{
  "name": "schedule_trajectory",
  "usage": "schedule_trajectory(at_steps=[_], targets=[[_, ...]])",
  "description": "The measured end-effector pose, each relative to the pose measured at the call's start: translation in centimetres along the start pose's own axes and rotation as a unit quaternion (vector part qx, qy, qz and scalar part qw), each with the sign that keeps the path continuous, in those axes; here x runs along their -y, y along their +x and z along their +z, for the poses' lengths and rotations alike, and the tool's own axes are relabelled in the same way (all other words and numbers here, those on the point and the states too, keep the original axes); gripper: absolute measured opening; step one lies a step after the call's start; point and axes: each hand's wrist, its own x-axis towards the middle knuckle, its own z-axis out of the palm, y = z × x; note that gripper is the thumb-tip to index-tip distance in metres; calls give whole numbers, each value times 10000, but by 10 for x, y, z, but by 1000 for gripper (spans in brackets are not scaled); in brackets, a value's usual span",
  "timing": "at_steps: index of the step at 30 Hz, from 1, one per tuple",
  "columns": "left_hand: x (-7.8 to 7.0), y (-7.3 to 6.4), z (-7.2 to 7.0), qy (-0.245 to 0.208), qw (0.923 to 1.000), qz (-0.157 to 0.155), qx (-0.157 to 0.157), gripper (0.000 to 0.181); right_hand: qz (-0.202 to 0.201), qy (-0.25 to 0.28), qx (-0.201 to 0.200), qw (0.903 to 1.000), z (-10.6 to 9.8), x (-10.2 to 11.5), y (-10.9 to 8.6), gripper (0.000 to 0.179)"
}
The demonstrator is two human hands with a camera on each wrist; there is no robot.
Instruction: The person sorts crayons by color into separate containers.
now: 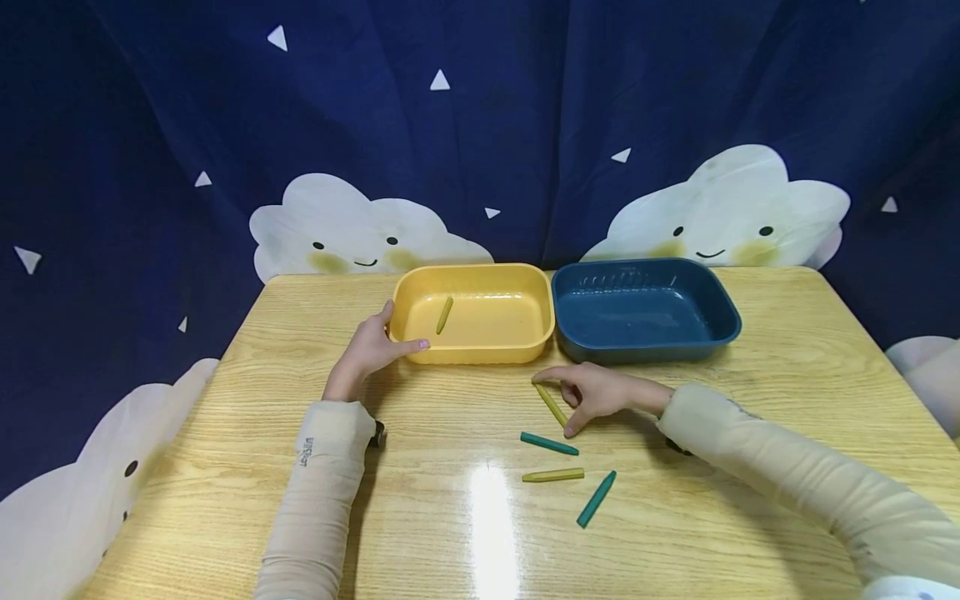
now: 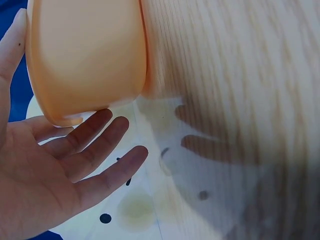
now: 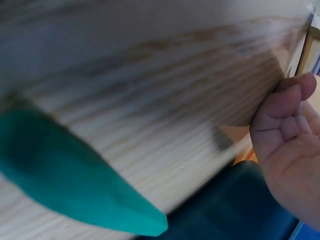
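Note:
My left hand [image 1: 372, 342] is at the left end of a yellow plastic basin [image 1: 480, 356], thumb extended over its front rim and forefinger along its left side. In the left wrist view the other fingers [image 2: 102, 150] spread loosely below the basin's edge. One yellow crayon [image 1: 445, 316] lies inside this basin. My right hand [image 1: 600, 390] holds another yellow crayon [image 1: 552, 404] lengthwise between forefinger and thumb tips, close over the table in front of the basins. The right wrist view shows those fingers bent, with the crayon hidden.
A dark blue basin [image 1: 641, 346] stands right beside the yellow one. Nearer on the wooden table [image 1: 420, 517] lie two green crayons [image 1: 550, 443], one close to my right thumb, and a yellow crayon [image 1: 553, 475]. A navy cloud-print curtain [image 1: 510, 125] hangs behind.

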Motion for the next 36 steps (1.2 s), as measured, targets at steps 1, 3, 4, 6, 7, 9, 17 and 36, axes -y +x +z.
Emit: schedule_trajectory(at_steps=[1, 3, 4, 6, 7, 9, 17, 36], targets=[[0, 0, 0, 3, 10000, -4, 3, 106, 7, -22, 23, 10000, 0, 0, 0, 79], [-1, 0, 0, 12, 10000, -17, 11, 107, 39, -45, 56, 10000, -1, 1, 0, 80], [-1, 0, 0, 20, 10000, -27, 15, 107, 48, -59, 60, 10000, -1, 2, 0, 80], [0, 0, 0, 13, 10000, -41, 27, 107, 33, -89, 52, 9999, -1, 3, 0, 80], [0, 0, 0, 1, 10000, -46, 32, 107, 19, -87, 41, 10000, 0, 3, 0, 79], [0, -1, 0, -8, 10000, -47, 32, 107, -21, -97, 8, 10000, 0, 4, 0, 78], [2, -1, 0, -17, 10000, -72, 12, 106, -145, -64, -82, 9998, 0, 3, -2, 77], [3, 1, 2, 7, 10000, -67, 5, 106, -556, 306, -335, 9974, -17, 22, -9, 75]])
